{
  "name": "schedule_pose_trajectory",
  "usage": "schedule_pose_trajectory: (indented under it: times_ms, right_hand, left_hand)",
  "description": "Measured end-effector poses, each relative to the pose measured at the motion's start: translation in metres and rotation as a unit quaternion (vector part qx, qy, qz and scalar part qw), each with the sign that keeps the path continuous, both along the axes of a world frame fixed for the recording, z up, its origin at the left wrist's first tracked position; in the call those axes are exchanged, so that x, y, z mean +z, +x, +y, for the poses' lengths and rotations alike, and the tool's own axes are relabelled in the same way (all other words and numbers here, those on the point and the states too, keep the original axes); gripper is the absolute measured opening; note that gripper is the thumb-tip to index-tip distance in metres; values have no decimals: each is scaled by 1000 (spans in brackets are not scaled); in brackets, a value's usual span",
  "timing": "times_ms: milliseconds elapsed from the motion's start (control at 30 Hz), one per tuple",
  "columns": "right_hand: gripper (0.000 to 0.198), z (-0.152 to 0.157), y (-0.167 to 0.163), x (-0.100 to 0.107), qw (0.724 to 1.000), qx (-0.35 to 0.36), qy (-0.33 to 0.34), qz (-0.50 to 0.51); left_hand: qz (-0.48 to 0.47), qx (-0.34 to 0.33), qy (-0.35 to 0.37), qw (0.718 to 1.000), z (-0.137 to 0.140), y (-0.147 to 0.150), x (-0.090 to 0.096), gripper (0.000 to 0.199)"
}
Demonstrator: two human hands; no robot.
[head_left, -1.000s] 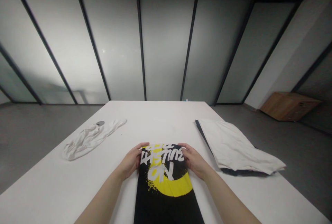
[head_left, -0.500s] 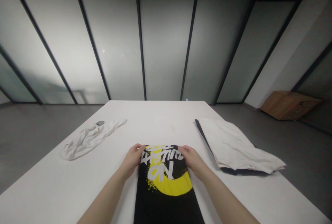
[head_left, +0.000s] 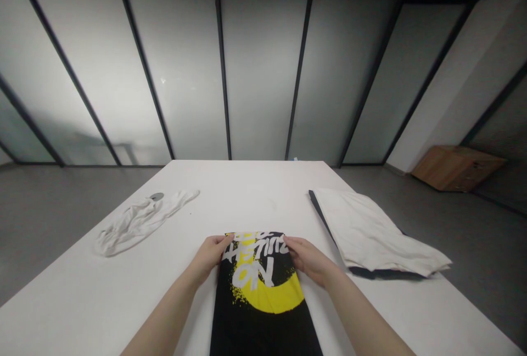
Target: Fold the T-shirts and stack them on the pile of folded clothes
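Observation:
A black T-shirt (head_left: pixel 265 328), folded into a long strip, lies in front of me on the white table. White lettering and a yellow curved print cover its far part. My left hand (head_left: pixel 212 257) pinches the left edge near the far end, thumb on top. On the opposite edge, my right hand (head_left: pixel 308 257) grips the cloth the same way. Both hands' lower fingers are partly hidden beside or under the fabric. The near end of the shirt runs out of view at the bottom.
A crumpled white cloth (head_left: pixel 140 224) lies on the left of the table (head_left: pixel 247 191), a grey disc (head_left: pixel 157 196) beside it. To the right rest folded white garments (head_left: pixel 370 229) over a dark one (head_left: pixel 382 274). A wooden cabinet (head_left: pixel 453 169) stands on the floor beyond.
Both hands have shifted slightly along the far edge, their grip on the T-shirt a little changed. The shirt stays nearly in place.

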State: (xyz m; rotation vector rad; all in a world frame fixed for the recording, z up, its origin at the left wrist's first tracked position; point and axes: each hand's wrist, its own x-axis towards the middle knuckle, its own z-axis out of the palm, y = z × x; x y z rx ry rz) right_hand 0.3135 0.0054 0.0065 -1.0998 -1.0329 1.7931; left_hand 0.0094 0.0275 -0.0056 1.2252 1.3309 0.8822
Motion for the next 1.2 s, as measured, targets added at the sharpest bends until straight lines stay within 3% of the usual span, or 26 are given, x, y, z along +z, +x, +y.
schedule_pose_trajectory:
  times_ms: [133, 367, 567, 633, 833, 1000, 1100, 1200]
  right_hand:
    - [37, 0, -1, 0, 1000, -7, -3, 16]
    - [41, 1, -7, -4, 999, -11, 53, 7]
    - [90, 2, -3, -10, 996, -61, 30, -54]
    - [96, 5, -3, -15, 994, -95, 24, -58]
    - [56, 13, -7, -28, 988, -113, 42, -96]
    - [50, 12, -11, -35, 973, -66, 89, -203]
    - [42, 12, -11, -36, 942, -129, 161, -264]
    - [33, 9, -14, -30, 856, -174, 289, -391]
  left_hand:
    - [-82, -38, 18, 996, -2, 4, 6, 54]
    - [-143, 11, 21, 989, -2, 9, 4, 45]
    - [-123, 64, 51, 989, 1, 8, -6, 40]
    - [-135, 74, 60, 986, 2, 8, -7, 43]
    - [-118, 70, 79, 987, 5, 8, -11, 49]
    - [7, 100, 122, 988, 11, 2, -21, 45]
    - [71, 113, 152, 979, 13, 1, -23, 52]
    - [156, 152, 210, 953, 7, 6, -18, 69]
